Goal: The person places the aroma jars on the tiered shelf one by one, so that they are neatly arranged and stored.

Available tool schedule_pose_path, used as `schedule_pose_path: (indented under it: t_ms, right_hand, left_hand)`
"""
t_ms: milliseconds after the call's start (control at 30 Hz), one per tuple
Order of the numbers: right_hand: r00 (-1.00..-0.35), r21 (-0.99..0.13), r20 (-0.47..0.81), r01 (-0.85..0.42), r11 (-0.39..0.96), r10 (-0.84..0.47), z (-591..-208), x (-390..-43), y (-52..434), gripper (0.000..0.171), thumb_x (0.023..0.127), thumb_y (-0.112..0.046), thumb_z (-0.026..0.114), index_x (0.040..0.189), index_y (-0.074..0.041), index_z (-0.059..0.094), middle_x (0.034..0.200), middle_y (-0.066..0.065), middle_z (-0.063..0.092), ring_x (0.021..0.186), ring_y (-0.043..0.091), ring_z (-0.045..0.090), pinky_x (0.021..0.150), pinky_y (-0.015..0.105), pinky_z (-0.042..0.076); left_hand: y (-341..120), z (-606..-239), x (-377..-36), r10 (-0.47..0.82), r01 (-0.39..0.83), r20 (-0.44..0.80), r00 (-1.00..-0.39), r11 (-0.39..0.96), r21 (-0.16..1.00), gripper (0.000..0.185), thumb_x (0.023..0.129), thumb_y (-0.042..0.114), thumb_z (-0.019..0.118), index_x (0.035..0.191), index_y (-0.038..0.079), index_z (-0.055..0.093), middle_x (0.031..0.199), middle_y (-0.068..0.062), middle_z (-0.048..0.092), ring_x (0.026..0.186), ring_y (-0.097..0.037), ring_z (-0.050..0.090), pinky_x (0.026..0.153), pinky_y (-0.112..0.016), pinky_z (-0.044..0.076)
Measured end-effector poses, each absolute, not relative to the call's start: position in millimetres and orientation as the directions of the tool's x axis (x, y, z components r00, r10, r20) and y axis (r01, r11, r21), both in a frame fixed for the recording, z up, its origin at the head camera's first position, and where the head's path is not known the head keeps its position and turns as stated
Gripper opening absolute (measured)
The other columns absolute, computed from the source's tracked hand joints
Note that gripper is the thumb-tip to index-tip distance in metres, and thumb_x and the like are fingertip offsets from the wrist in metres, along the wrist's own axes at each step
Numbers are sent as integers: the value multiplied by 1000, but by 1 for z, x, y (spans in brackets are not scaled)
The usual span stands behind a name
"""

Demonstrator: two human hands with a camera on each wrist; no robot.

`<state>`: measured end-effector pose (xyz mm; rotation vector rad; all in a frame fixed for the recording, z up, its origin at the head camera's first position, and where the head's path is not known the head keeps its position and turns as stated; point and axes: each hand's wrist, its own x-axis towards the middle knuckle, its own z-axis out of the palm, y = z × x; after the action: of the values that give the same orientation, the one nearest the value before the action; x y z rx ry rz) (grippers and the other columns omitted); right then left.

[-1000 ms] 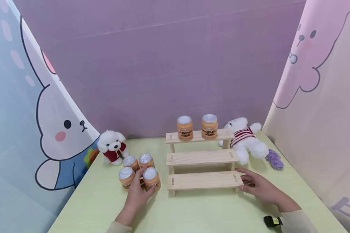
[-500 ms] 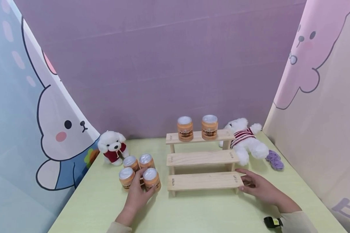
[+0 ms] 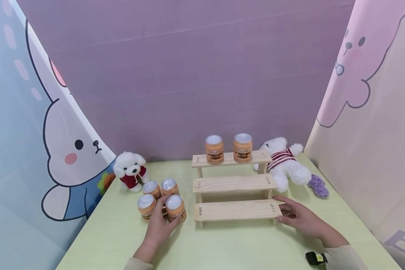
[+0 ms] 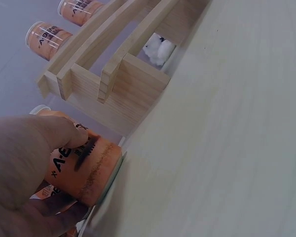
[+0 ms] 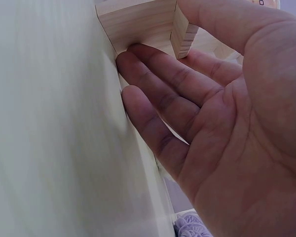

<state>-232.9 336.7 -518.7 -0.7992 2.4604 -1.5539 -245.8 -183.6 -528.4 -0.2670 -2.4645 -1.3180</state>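
Jars number two on the far top step of the three-tier pale wooden rack (image 3: 235, 183), four small orange silver-lidded jars (image 3: 161, 195) wait at its left, my left hand (image 3: 158, 226) curling round the near-right one (image 3: 175, 207), my right hand (image 3: 298, 217) flat-fingered against its right end.

head cam high, wrist cams close; shared wooden rack (image 3: 234, 183)
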Motion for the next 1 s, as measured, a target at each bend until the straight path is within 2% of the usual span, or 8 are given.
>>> schedule_pose_path:
  t_ms: [300,633,1000]
  right_hand:
    - [-870,-865,147,-344,366,-470,-519,-234,336,74,101,-17,71,161,1,30,124,14,73,105,19,71,85,29,59]
    - [-867,-873,139,-336,354,-479,-517,-231,335,74,102,-15,70,161,2,29,126,17,71,107,22,71,86,28,58]
    - [-852,-874,166,-360,326,-496,-518,-232,336,73,102,-11,68,161,4,28,125,19,71,105,23,71,84,29,59]
  left_hand:
    - [-182,-527,-246,9,322,378,-926,545,774,88,77,-1,90,151,11,43,140,-12,55,118,-32,62,98,-47,56]
    - [-183,-526,-245,8,307,359,-933,534,787,86,80,-1,89,151,11,42,140,-14,55,119,-34,61,99,-47,56]
    - [-181,-523,-242,-26,320,374,-927,466,825,87,78,-2,90,151,11,44,138,-9,56,116,-28,60,97,-44,57]
